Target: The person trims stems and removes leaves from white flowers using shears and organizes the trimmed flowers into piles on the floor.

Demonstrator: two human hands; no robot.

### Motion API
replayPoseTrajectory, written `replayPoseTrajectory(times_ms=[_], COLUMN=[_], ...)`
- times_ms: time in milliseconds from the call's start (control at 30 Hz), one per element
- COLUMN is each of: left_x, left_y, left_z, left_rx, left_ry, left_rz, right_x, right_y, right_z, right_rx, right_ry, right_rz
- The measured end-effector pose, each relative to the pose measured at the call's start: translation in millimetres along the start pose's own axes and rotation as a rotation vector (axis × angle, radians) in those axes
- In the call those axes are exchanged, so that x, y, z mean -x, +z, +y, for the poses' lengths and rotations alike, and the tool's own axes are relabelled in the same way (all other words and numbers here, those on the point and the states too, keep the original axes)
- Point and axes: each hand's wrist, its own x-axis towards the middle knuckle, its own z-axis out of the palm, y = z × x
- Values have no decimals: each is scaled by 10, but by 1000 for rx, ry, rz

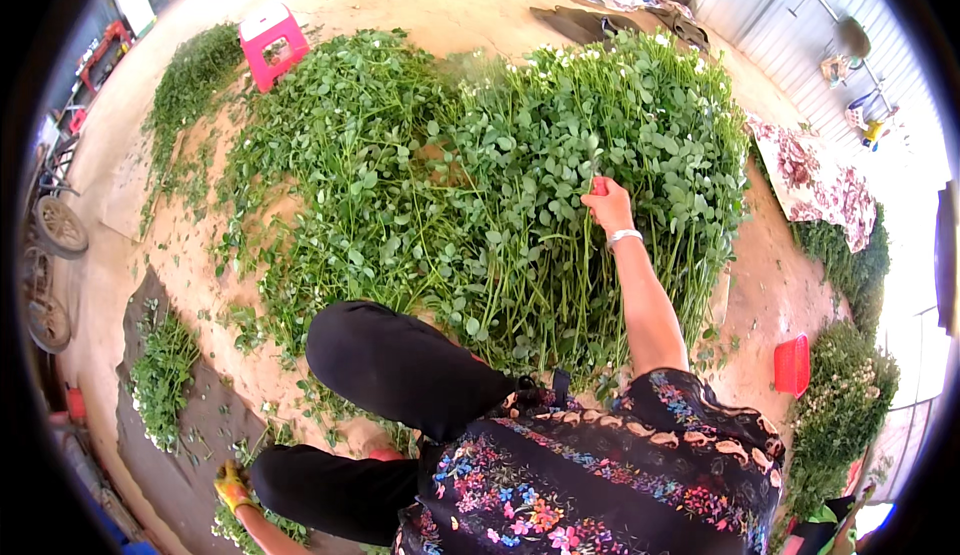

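Observation:
My right hand (609, 204), bare with a bracelet at the wrist, pinches a thin green stem at the near side of a large heap of leafy cut stems (547, 157) with small white flowers along its far edge. Low at the left, my left hand (234, 486) wears a yellow and orange glove. It is beside my knee, over the edge of a dark cloth (217, 412), just above a bunch of white-flowered stems (281, 529). Whether its fingers hold anything cannot be made out. Another leafy bunch (163, 378) lies on the cloth farther up.
A pink plastic stool (274, 48) stands at the heap's far left, by another pile of greens (191, 78). At the right are a red plastic basket (792, 365), more flowering stems (840, 405) and a floral cloth (814, 180) over greens. Wheels (60, 226) stand at the left edge.

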Motion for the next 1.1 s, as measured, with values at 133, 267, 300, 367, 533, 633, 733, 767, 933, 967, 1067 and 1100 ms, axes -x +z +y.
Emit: replayPoseTrajectory(times_ms=[133,267,300,367,533,633,733,767,933,967,1067,1100], left_x=[33,347,479,883,1586,1591,1306,1202,1098,1080,1076,1064], left_y=[260,615,728,998,1646,2086,2218,2210,2077,2045,1865,1834], left_z=[992,2167,2459,3002,3757,3849,3680,3583,3390,3325,3302,3285], left_rx=[27,33,51,92,221,414,807,939,950,937,911,878], left_ry=[152,306,357,450,492,444,374,365,218,231,208,228], left_rz=[-7,-158,-217,-284,-729,-907,-926,-940,-535,-486,-396,-375], right_x=[211,810,962,1261,1589,1642,1842,1912,2098,2106,2158,2133], right_y=[-184,-133,-48,149,797,1339,1864,2001,2569,2615,2649,2649], right_z=[-694,-1451,-1603,-1834,-2054,-1954,-1956,-1953,-1913,-1898,-1927,-1906], right_rx=[-909,-1153,-1158,-1131,-757,-624,-357,-230,-117,-102,-79,-51], right_ry=[161,79,58,37,-229,-519,-759,-879,-1131,-1131,-1081,-1068], right_rz=[-222,-302,-322,-470,-739,-826,-931,-930,-920,-930,-963,-948])
